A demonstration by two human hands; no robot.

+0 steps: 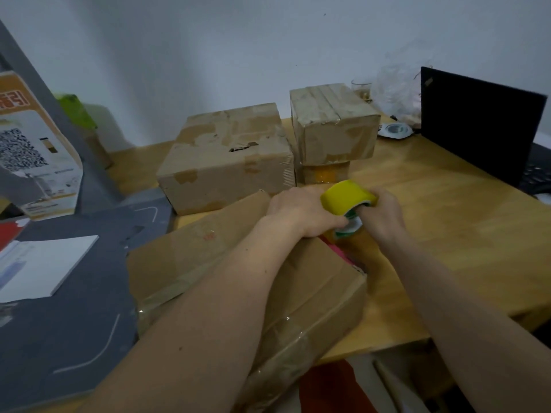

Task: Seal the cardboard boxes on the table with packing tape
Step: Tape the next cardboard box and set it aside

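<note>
A yellow roll of packing tape (347,198) is held between both hands above the far end of a large flat cardboard box (226,263) lying in front of me. My left hand (301,211) grips the roll from the left. My right hand (383,214) holds it from the right, with fingers curled into its core. Farther back on the wooden table (462,228) stand a wide cardboard box (226,162) and a smaller taped box (331,123) set on another small box. A pink edge shows at the near box's right side.
An open black laptop (477,123) stands at the right edge. A white tape roll (395,130), a glass and crumpled plastic lie behind the boxes. A white pad (44,263) on a grey mat and a printed carton (35,150) sit at the left.
</note>
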